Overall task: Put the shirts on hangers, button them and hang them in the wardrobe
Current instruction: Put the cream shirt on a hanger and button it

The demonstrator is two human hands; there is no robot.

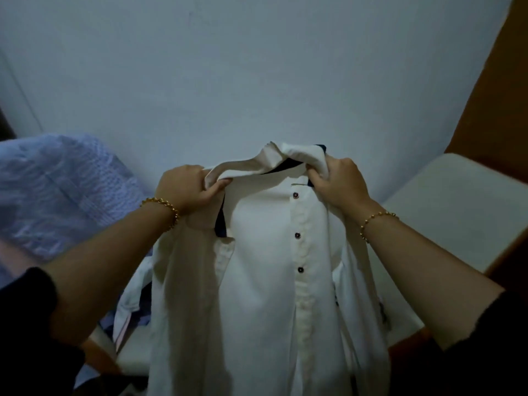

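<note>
In front of the pale wall (228,67), centre of view: white shirt (263,281) held up in the air, hanging lengthwise from its collar (243,167).

- Left hand (185,190): fingers curled round the collar's left end, thumb pressed on the fabric from below. Firm grip.
- Right hand (340,184): fingers bunched over the collar's right end, cloth gathered in the fist. Firm grip.
- Collar sags between the two hands; dark navy lining shows inside it and along the left front edge.
- Three dark buttons (297,235) visible down the placket on the picture's right half. The other front edge hangs well to the left of it, so the two fronts lie apart at the top.
- Shirt's lower part runs out of view at the bottom edge.
- Gold bead bracelet on each wrist: left bracelet (164,205), right bracelet (371,221). Black sleeves (25,324) at both forearms.

Surroundings:
- Left: lilac-blue bedspread (57,190).
- Lower left, behind the held shirt: other light garments (128,307) in a heap; cannot tell how many.
- Right: white flat surface (457,201); beyond it a brown wooden panel (491,95).
</note>
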